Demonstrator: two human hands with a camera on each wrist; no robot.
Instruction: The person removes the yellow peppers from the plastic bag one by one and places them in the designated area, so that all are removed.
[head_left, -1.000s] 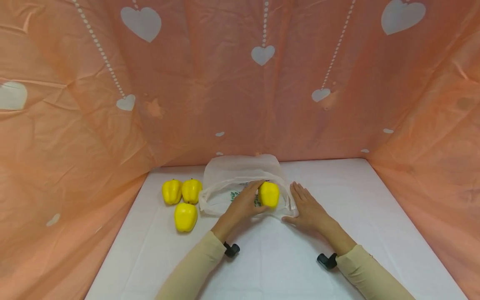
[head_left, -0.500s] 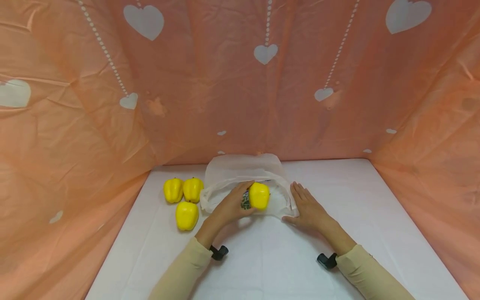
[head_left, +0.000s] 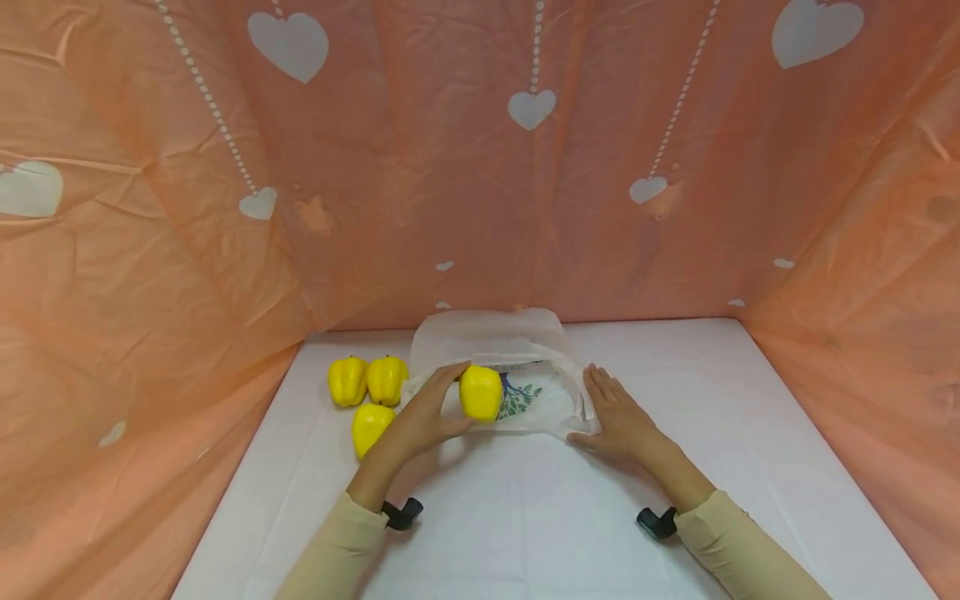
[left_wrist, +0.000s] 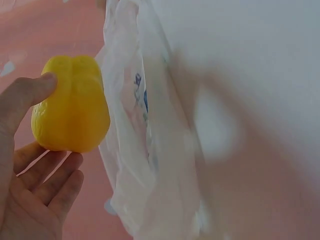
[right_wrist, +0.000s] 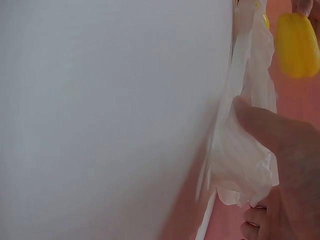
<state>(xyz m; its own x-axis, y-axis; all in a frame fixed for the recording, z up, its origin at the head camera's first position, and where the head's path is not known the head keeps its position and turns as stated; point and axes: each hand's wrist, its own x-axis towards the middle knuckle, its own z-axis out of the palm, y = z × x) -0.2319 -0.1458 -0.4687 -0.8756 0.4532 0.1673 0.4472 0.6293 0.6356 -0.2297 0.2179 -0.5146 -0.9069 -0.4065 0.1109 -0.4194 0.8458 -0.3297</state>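
Observation:
A yellow bell pepper [head_left: 481, 393] is held between the thumb and fingers of my left hand [head_left: 422, 417], above the mouth of a white plastic bag [head_left: 487, 327]. In the left wrist view the pepper [left_wrist: 72, 105] hangs beside the bag, thumb on one side and fingertips on the other. The bag lies with its opening spread toward me; a green and blue tree print [head_left: 519, 395] shows inside. My right hand [head_left: 621, 418] rests against the bag's right edge with fingers extended. In the right wrist view its thumb [right_wrist: 260, 122] touches the bag's thin plastic.
Left of the bag, three more yellow peppers sit on the white-covered table [head_left: 525, 517]: two at the back [head_left: 347, 382] and one in front [head_left: 371, 427], partly behind my left hand. An orange curtain [head_left: 480, 208] with white hearts encloses the back and sides.
My left hand has carried the pepper leftward across the bag's opening, uncovering the tree print on the right. My right hand has stayed at the bag's right edge.

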